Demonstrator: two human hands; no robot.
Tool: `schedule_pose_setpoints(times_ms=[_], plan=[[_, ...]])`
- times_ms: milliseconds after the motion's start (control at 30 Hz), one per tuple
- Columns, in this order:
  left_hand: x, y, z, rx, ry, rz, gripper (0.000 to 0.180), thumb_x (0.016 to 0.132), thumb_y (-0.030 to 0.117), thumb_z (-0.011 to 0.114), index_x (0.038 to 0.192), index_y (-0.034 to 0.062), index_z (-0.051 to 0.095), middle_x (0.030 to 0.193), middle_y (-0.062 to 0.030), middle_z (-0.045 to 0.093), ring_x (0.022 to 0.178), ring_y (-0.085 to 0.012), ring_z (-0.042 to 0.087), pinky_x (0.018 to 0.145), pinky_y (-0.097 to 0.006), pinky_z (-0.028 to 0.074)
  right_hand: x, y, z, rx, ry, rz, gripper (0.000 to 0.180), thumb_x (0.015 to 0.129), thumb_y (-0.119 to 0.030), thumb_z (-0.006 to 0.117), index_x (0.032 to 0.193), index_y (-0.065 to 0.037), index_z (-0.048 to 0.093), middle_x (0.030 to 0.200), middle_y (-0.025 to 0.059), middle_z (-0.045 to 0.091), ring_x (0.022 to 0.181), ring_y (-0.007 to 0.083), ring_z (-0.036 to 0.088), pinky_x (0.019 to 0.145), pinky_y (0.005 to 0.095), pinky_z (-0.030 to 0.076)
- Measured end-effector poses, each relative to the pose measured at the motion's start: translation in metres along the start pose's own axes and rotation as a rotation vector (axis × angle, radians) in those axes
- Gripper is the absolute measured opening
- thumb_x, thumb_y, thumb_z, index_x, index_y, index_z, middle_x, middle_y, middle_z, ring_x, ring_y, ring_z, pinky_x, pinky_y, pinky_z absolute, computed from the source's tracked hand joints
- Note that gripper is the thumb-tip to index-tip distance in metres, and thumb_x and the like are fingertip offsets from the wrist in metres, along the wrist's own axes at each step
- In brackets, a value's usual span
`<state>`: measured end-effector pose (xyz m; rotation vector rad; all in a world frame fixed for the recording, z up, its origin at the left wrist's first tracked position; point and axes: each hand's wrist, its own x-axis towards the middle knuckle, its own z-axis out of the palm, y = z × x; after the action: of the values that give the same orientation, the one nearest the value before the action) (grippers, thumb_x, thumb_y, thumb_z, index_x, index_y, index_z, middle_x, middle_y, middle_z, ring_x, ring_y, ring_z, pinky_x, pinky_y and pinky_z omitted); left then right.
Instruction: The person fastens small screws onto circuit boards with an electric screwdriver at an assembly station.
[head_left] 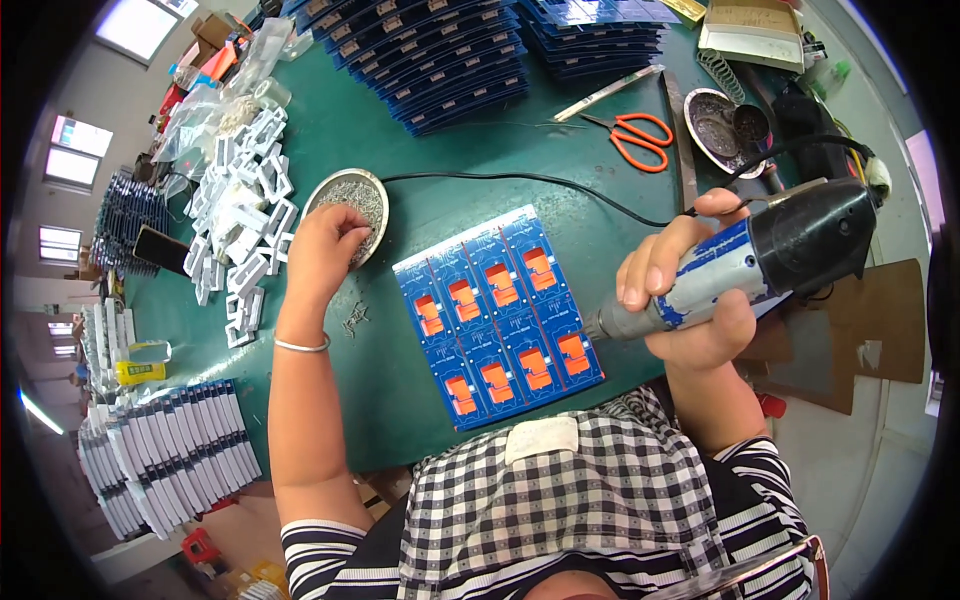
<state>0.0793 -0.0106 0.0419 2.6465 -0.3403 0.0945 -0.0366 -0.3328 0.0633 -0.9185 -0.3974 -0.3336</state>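
My left hand [335, 245] reaches into a round, pale-rimmed bowl [372, 190] of small metal screws, its fingers curled together at the screws. What lies between the fingertips is hidden. My right hand [690, 280] is wrapped round a corded electric screwdriver [770, 250] with a worn white and blue body and a black rear end. Its tip points left, beside the right edge of a blue circuit board panel [490, 330] with two rows of orange-filled cutouts. The panel lies flat and slightly turned on the green table. Several loose screws [356, 317] lie between my left forearm and the panel.
Tall stacks of blue boards [430, 70] stand at the back. Orange-handled scissors [640, 142] and a second bowl [710, 125] are at the back right. White plastic parts [245, 200] are heaped on the left. The black cord [520, 177] crosses behind the panel.
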Motion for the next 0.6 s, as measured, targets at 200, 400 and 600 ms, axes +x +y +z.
schedule_pose_setpoints(times_ms=[200,400,600], plan=[[-0.011,-0.014,-0.009,-0.048,0.079,-0.166,0.012,0.078,0.01,0.064,0.088,0.0041,0.067,0.073,-0.0103,0.065,0.064,-0.0191,0.062,0.061,-0.03,0.048,-0.002,-0.001,-0.005,-0.021,-0.005,0.01,0.065,0.084,-0.045,0.058,0.128,-0.006,0.031,0.074,0.0078,0.053,0.06,0.0194,0.057,0.058,0.0322,0.049],[-0.065,0.086,0.025,-0.436,-0.137,-0.093,0.008,0.077,0.004,0.066,0.085,0.0043,0.068,0.074,-0.0052,0.067,0.063,-0.0106,0.061,0.06,-0.024,0.049,-0.005,-0.001,-0.009,-0.027,0.026,0.018,0.064,0.083,-0.043,0.06,0.128,-0.007,0.031,0.074,0.0084,0.054,0.061,0.0205,0.058,0.059,0.0331,0.049],[-0.091,0.119,0.063,-0.213,-0.083,0.431,0.015,0.069,0.01,0.073,0.081,0.0105,0.064,0.082,-0.0001,0.065,0.077,-0.0197,0.055,0.074,-0.032,0.042,-0.009,-0.003,-0.005,0.093,0.068,0.071,0.068,0.079,-0.029,0.07,0.125,0.0,0.03,0.078,0.0134,0.057,0.067,0.0227,0.061,0.064,0.0321,0.052]])
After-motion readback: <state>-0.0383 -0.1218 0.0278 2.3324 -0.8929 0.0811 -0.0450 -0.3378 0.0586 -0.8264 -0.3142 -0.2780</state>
